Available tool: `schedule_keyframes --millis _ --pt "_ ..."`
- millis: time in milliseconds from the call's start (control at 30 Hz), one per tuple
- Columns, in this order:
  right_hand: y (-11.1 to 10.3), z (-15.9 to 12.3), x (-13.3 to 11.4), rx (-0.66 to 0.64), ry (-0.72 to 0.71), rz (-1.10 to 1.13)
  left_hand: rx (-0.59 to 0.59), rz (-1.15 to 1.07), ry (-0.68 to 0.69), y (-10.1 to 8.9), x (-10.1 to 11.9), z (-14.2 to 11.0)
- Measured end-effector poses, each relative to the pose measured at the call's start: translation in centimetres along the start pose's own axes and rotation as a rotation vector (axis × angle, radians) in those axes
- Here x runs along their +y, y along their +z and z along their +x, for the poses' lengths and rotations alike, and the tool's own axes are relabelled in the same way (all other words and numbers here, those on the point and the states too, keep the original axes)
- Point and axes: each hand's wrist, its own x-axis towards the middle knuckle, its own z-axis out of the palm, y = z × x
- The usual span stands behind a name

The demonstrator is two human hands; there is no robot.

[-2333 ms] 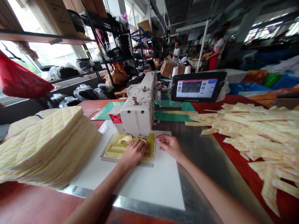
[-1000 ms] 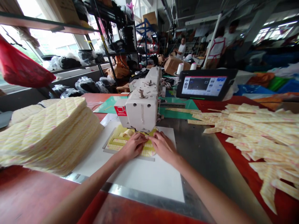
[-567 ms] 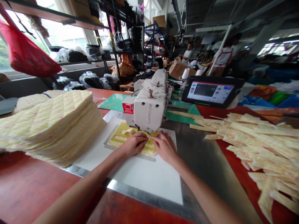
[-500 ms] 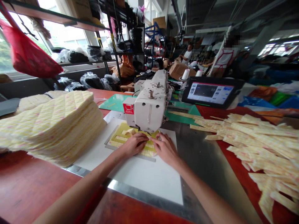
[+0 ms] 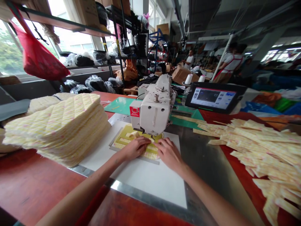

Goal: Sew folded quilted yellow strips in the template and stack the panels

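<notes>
My left hand (image 5: 137, 148) is closed, fingertips pinching a pale yellow fabric strip (image 5: 152, 140) just in front of the needle area. From the other side my right hand (image 5: 169, 153) also has its fingers closed on that strip; its thumb is partly hidden. Beneath both hands lies a slotted yellow-green template (image 5: 124, 131) with patterned yellow fabric showing through its slots. Grey strips edge the template, which rests on a white sheet (image 5: 143, 182). The white sewing machine head (image 5: 154, 114) stands directly beyond my fingers.
A tall stack of quilted yellow pieces (image 5: 58, 128) stands to the left. Many loose fabric strips (image 5: 265, 147) are heaped on the right. A control screen (image 5: 213, 96) sits behind them. Two other people are further back, one in a red-strapped apron (image 5: 231, 66).
The view has shifted slightly, so the scene sits a little lower and to the right. Both hands stay at the strip, with only small finger movements.
</notes>
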Motion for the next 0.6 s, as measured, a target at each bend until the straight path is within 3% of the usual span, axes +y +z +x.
schedule_keyframes --millis 167,400,600 --pt "-0.3 -0.6 0.2 0.001 0.013 0.008 0.096 0.02 -0.026 0.5 0.2 -0.6" --pt "-0.6 -1.7 1.4 0.011 0.03 0.0 0.109 -0.012 -0.008 1.3 0.3 0.7" --pt "-0.5 -1.1 2.1 0.055 -0.021 0.042 0.148 -0.014 -0.005 1.8 -1.1 1.7"
